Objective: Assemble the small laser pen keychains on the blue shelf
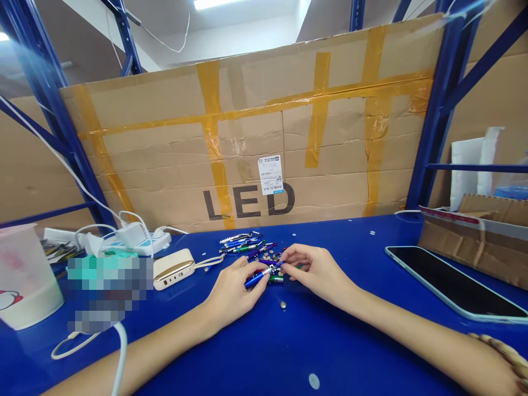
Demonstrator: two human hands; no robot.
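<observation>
A wide cardboard sheet (247, 110), patched with strips of yellow packing tape and printed "LED", closes off the back of the bay between blue steel rack uprights (437, 110). Below it runs a glossy blue worktop (330, 352). On the right stand a torn cardboard box (474, 247) and a phone (454, 280) lying flat with its screen dark. On the left are a translucent plastic jug (25, 280), a pixelated patch (107, 291) that hides whatever lies beneath it, a white power strip (159, 242) with plugs in it, and a cream power bank (173, 268) with a cable attached.

Near the middle of the worktop lies a loose heap of keychain flashlights (243, 245) in blue, green and purple, with small button cells (270, 256) among them and one stray cell (282, 304) just in front. Both hands work directly over this heap. The left hand (233, 291) has its fingers (251, 272) curled closed around a blue keychain flashlight (258, 278), which it holds tilted, low over the worktop. The right hand (315, 272) comes in from the other side, its fingertips (286, 258) pinched together at the flashlight's far end, though the exact contact is hard to make out. Bracing the barrel in one hand seems the sound way to leave the other fingertips free for such a small end
</observation>
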